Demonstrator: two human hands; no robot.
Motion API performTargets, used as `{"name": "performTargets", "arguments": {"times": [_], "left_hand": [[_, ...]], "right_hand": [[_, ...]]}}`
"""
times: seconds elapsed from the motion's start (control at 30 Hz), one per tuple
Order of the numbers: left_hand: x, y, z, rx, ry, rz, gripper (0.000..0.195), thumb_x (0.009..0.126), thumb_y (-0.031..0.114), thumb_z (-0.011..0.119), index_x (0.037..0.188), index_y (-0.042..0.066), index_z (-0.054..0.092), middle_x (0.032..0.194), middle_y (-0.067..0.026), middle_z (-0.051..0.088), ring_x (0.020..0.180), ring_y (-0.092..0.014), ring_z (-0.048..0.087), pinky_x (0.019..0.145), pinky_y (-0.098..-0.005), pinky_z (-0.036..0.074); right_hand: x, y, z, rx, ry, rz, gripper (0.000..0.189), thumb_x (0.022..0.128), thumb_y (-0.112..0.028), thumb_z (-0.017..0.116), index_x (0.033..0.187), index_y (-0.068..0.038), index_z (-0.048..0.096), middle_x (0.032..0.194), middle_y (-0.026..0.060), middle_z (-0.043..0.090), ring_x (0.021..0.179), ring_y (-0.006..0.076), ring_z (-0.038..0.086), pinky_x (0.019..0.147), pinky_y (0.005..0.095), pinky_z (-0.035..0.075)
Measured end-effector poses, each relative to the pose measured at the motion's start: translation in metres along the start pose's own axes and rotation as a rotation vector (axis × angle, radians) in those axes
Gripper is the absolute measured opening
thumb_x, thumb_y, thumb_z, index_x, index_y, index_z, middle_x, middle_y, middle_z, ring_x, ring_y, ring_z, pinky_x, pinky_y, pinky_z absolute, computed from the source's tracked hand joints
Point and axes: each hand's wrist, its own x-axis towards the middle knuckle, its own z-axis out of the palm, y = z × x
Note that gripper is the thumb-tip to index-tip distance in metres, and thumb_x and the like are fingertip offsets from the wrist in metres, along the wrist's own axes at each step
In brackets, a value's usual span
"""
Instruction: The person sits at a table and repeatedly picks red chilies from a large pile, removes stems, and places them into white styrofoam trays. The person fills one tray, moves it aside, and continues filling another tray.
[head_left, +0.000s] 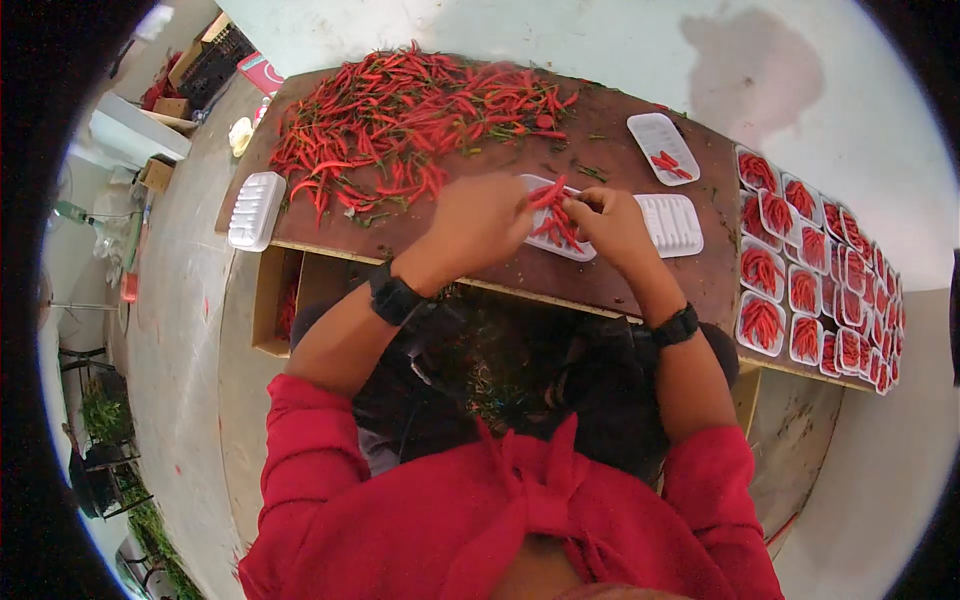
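Note:
A white foam tray (584, 250) holding several red chili peppers (559, 225) lies near the table's front edge, under both hands. My left hand (480, 217) is over the tray's left side, its fingertips at a red chili; whether it grips that chili is hard to tell. At the right side of the same tray, my right hand (606, 217) has thumb and fingers pinched together by the chilies, the fingertips partly hidden. A large heap of red chilies with green stems (420, 105) spreads over the back left of the brown table.
Ribbed, upturned foam trays lie at the table's left corner (256, 211) and right of my hands (673, 225). Behind is a tray with a few chili pieces (652, 131). Many chili-filled trays (762, 322) cover the right end. A wall (600, 37) borders the back.

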Motion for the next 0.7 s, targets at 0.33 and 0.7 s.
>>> {"name": "performTargets", "arguments": {"times": [0.33, 0.7], "left_hand": [[0.004, 0.002, 0.038, -0.166, 0.007, -0.026, 0.027, 0.08, 0.026, 0.063, 0.104, 0.013, 0.064, 0.093, -0.0135, 0.065, 0.084, -0.034, 0.063, 0.073, -0.0409, 0.051], [0.019, -0.017, 0.043, -0.098, -0.017, -0.043, 0.023, 0.078, 0.023, 0.064, 0.098, 0.013, 0.062, 0.094, -0.0106, 0.061, 0.088, -0.033, 0.06, 0.074, -0.0425, 0.05]], "right_hand": [[0.012, 0.026, 0.016, 0.498, 0.133, 0.103, 0.028, 0.085, -0.021, 0.063, 0.103, 0.002, 0.063, 0.084, 0.004, 0.066, 0.063, 0.0071, 0.057, 0.055, 0.0224, 0.043], [0.003, 0.006, 0.002, -0.577, 0.086, -0.246, 0.017, 0.079, -0.017, 0.06, 0.088, -0.003, 0.063, 0.087, 0.0194, 0.064, 0.083, 0.0384, 0.06, 0.073, 0.0461, 0.047]]}}
